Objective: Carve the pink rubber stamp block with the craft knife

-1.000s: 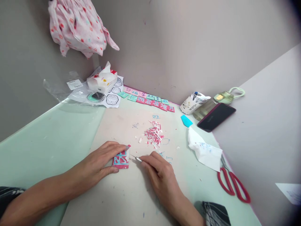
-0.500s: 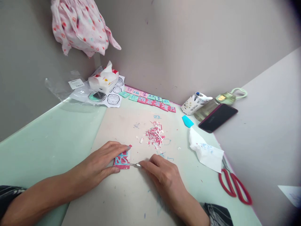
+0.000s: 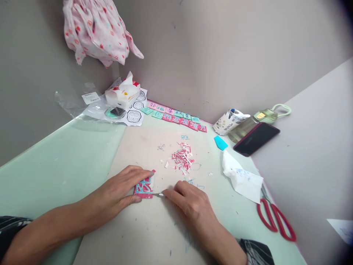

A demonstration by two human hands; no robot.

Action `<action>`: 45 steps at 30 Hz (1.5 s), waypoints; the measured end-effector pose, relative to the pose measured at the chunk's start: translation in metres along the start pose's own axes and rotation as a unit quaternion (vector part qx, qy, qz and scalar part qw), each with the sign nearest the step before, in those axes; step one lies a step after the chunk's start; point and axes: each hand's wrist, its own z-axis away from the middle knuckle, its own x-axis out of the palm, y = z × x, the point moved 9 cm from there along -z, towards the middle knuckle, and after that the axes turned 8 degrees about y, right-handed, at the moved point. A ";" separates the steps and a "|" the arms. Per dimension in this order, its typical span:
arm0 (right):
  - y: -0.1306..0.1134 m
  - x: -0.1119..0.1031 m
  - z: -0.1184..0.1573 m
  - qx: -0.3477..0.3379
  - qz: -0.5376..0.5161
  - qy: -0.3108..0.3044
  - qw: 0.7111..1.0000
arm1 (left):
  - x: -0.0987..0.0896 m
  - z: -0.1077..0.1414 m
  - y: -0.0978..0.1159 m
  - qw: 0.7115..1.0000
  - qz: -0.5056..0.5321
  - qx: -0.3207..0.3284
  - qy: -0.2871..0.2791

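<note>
A red card point(image 3: 143, 186) with blue-outlined character strokes and a white strip on its right lies on the grey-beige board point(image 3: 132, 147). My left hand point(image 3: 124, 187) presses on it, forefinger along the top and thumb at the lower left, with part of the card hidden under the fingers. My right hand point(image 3: 190, 202) is closed round a thin craft knife point(image 3: 160, 195), whose blade tip touches the card's lower right edge. Beyond the hands sits a pile of red and white scraps point(image 3: 183, 158).
Lettered pink, green and red tiles point(image 3: 176, 117) line the back edge. Tissues point(image 3: 124, 94) stand at the back left. On the right are a cup point(image 3: 228, 123), bottle point(image 3: 242, 129), phone point(image 3: 256, 139), blue piece point(image 3: 220, 142), crumpled tissue point(image 3: 242, 178) and red-handled scissors point(image 3: 275, 217).
The knife tip has shifted very slightly down along the card's right side. My left hand keeps its place on the card. The whole view has moved a little.
</note>
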 end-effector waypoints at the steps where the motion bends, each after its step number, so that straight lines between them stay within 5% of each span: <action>1: 0.000 0.000 0.000 -0.001 0.005 -0.001 1.000 | 0.000 0.000 0.000 1.000 0.000 0.000 -0.001; 15: 0.004 0.009 -0.002 0.015 -0.001 -0.072 0.997 | 0.001 0.001 -0.005 1.000 0.003 0.001 -0.005; 27: -0.007 0.009 0.005 -0.051 -0.009 -0.073 0.996 | 0.000 -0.002 -0.006 0.999 0.034 -0.014 -0.012; 35: 0.010 -0.002 0.007 0.034 -0.069 0.012 0.997 | -0.007 -0.001 -0.001 0.999 -0.017 -0.007 0.034; 45: 0.008 -0.003 0.008 0.020 -0.033 0.023 0.999 | -0.007 -0.004 0.005 0.995 -0.069 -0.013 0.073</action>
